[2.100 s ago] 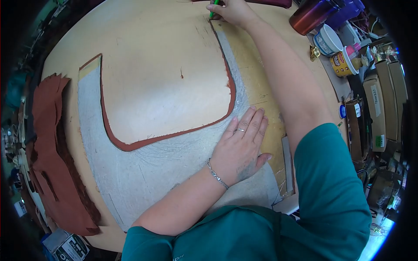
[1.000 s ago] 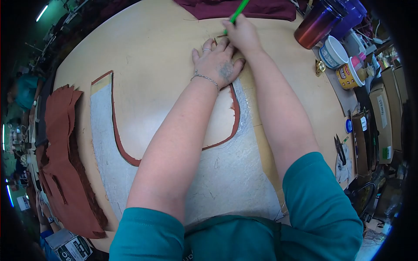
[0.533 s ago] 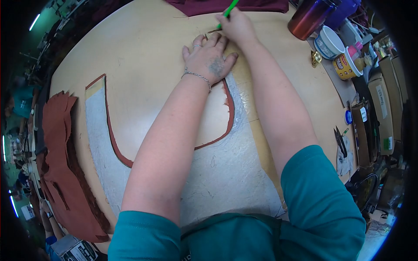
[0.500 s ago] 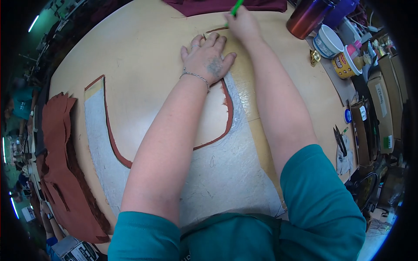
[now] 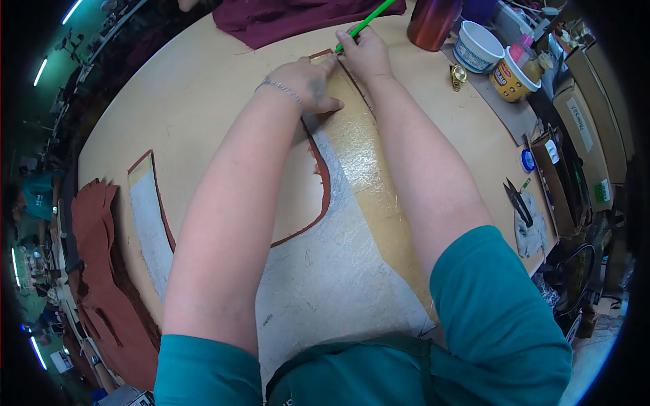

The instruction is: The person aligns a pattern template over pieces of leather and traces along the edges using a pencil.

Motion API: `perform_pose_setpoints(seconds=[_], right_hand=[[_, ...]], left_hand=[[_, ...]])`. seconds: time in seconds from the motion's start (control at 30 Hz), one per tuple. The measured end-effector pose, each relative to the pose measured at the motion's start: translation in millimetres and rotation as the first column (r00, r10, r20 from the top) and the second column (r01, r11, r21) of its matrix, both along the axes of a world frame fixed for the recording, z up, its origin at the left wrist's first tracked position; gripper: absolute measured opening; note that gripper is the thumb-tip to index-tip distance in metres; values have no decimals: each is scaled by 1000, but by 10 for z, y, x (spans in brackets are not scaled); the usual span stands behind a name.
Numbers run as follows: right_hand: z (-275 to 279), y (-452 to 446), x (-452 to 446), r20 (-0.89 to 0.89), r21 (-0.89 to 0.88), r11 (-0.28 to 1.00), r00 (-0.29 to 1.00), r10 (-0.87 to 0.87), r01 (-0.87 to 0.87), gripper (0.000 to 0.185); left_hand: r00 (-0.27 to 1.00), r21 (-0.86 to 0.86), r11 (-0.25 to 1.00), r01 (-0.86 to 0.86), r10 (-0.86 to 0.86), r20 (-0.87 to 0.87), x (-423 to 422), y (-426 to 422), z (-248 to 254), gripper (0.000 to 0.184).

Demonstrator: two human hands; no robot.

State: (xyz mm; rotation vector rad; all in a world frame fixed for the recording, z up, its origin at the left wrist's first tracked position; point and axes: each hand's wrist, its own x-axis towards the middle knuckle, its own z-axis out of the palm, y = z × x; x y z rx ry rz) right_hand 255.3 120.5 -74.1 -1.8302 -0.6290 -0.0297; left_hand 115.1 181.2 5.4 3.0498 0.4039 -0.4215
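A large flat pattern template (image 5: 325,284), grey-white with a yellowish strip along its right side, lies on the table with a U-shaped cutout. Reddish-brown fabric (image 5: 323,186) shows as a narrow border along the cutout's edge. My left hand (image 5: 308,84), wearing a bracelet, lies on the template's upper right arm with its fingers stretched toward the tip. Just right of those fingertips, my right hand (image 5: 367,55) grips a slim green pen (image 5: 372,19), its lower end at the template's top corner. Part of the template is hidden by my left forearm.
Stacked reddish-brown fabric pieces (image 5: 101,271) lie at the left table edge. Dark maroon cloth (image 5: 291,19) is at the far side. To the right are a metallic red tumbler (image 5: 431,26), plastic tubs (image 5: 477,49), a gold watch (image 5: 458,76) and black thread snips (image 5: 520,203).
The view has shifted, so the table scene sits differently. My left hand has moved up the template's arm toward its tip, and the pen now meets the top corner.
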Motion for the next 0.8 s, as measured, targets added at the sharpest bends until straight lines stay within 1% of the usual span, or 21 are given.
perform_pose_setpoints(seconds=[0.03,0.13,0.23,0.27,0.37,0.47,0.53,0.63,0.67,0.73,0.77,0.8], right_hand=[[35,-26,-52,14,-29,1000,1000,4,-4,31],[94,-61,-150,85,-82,997,996,3,4,31],[157,-208,-305,121,-119,993,993,-1,16,30],[165,-294,-388,128,-130,991,992,-2,19,30],[159,-675,-620,142,-168,985,989,52,-27,28],[159,-799,-628,92,-65,992,990,111,-105,27],[147,-580,-493,131,-77,993,987,96,-86,27],[196,-310,-347,148,-84,996,988,35,-22,28],[181,-264,-346,140,-92,996,990,12,1,28],[151,-471,-433,155,-126,990,985,80,-61,28],[149,-616,-495,164,-145,985,980,114,-90,28],[153,-757,-586,129,-141,981,980,150,-132,29]], left_hand=[[998,21,1000,17,-16,-54,35,-71,75,79],[975,79,997,11,7,-223,194,-106,80,94],[982,78,997,26,-11,-187,140,-80,66,101],[980,71,997,14,0,-200,132,-83,66,102],[978,54,999,-8,19,-210,127,-89,75,104],[980,61,998,2,10,-198,159,-97,26,104],[972,87,996,10,10,-233,158,-127,63,105],[982,82,996,17,-1,-188,134,-97,51,105],[980,83,997,8,9,-201,144,-82,38,105],[975,73,997,-17,33,-220,138,-112,77,106],[979,77,997,-15,30,-203,127,-98,64,106],[983,78,997,-11,25,-184,132,-82,40,106]])
